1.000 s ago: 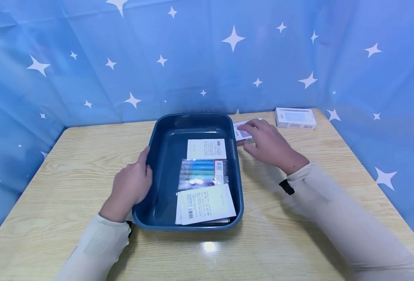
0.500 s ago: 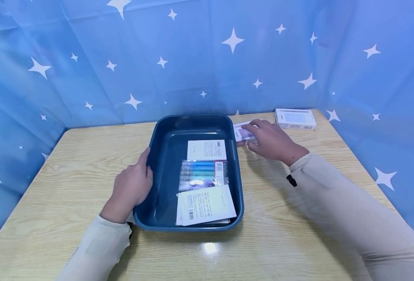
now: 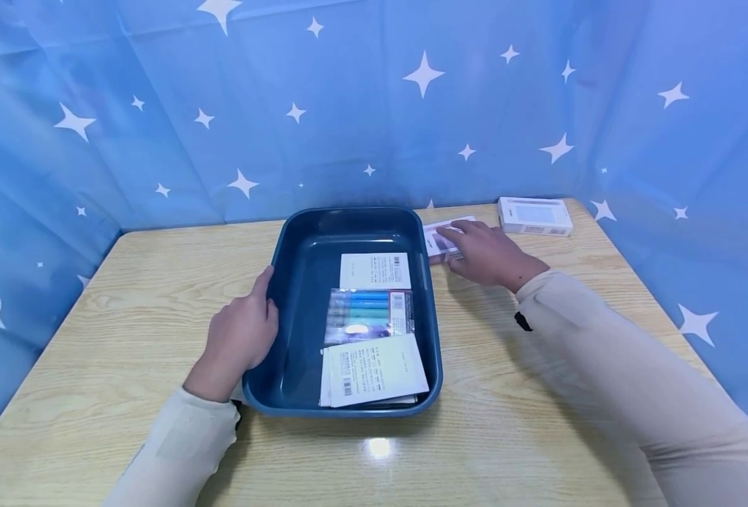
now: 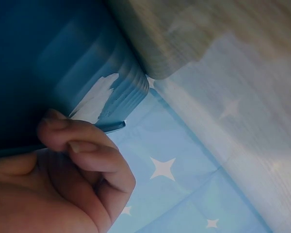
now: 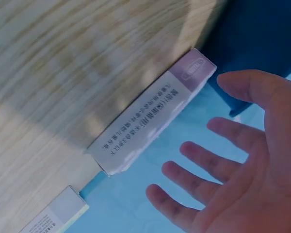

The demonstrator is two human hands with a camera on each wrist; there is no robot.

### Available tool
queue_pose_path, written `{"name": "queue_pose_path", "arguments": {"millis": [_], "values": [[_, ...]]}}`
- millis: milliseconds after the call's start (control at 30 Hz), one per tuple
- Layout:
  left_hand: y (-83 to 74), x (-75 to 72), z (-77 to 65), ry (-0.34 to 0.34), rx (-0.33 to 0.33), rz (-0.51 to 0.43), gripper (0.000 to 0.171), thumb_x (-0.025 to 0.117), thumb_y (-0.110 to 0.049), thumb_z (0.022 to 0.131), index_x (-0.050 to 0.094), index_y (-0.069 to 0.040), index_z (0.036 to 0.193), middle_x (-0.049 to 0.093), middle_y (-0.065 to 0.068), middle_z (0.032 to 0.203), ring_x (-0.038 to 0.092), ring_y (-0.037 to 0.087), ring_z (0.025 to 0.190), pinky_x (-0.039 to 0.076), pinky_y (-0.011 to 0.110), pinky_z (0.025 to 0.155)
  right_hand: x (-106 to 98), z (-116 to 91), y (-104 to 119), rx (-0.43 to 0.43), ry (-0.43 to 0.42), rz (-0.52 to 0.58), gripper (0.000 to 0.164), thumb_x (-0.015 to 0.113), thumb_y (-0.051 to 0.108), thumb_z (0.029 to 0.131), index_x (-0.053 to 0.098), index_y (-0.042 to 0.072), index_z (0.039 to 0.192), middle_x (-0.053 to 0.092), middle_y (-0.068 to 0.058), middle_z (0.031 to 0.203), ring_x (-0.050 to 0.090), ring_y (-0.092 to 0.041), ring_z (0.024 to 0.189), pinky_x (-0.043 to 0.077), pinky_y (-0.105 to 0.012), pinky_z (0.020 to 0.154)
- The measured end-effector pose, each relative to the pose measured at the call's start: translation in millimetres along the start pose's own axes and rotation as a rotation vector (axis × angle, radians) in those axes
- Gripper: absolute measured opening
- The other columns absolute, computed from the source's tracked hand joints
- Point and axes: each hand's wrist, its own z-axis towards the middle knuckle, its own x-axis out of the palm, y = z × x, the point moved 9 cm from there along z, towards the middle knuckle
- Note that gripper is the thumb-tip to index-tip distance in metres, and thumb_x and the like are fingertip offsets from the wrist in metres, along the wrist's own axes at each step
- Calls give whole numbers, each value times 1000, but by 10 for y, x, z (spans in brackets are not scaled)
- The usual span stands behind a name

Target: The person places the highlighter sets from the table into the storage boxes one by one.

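My left hand (image 3: 239, 331) grips the left rim of a deep blue plastic bin (image 3: 288, 310). In the left wrist view, its curled fingers (image 4: 99, 158) hook under the rim. My right hand (image 3: 484, 253) is over a pink-and-white box (image 3: 436, 239), which lies close against the bin's right side. The right wrist view shows that box (image 5: 150, 109) beside my spread, fairly straight fingers, with a gap visible between. Inside the bin lie a white printed packet (image 3: 374, 270), a clear pack of blue and green pen-like sticks (image 3: 361, 313) and overlapping white packets (image 3: 377, 370).
Another white box (image 3: 534, 215) lies at the back right corner of the wooden table (image 3: 127, 317). Behind and around the table hangs a blue curtain (image 3: 348, 91) with white stars. The bin stands between my two arms.
My right hand has shifted slightly to the right over the pink-and-white box. My left hand keeps its hold on the bin, and the bin's contents look the same.
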Motion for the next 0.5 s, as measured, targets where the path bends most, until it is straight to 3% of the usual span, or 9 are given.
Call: {"name": "queue_pose_path", "arguments": {"millis": [200,500], "values": [[12,3,0,6,-4,4,58,38,-20,104,23,-9,159,46,5,51,45,21,40,35,32,41,47,36,-27,-17,26,-6,63,61,26,98,39,7,154,36,-25,156,36,-48,142,33,-66,111],[14,13,6,8,-6,1,58,38,-21,104,23,-9,159,46,6,51,45,20,39,35,31,41,138,81,-109,23,89,0,66,58,32,99,33,10,156,30,-25,159,30,-49,145,27,-67,114]]}}
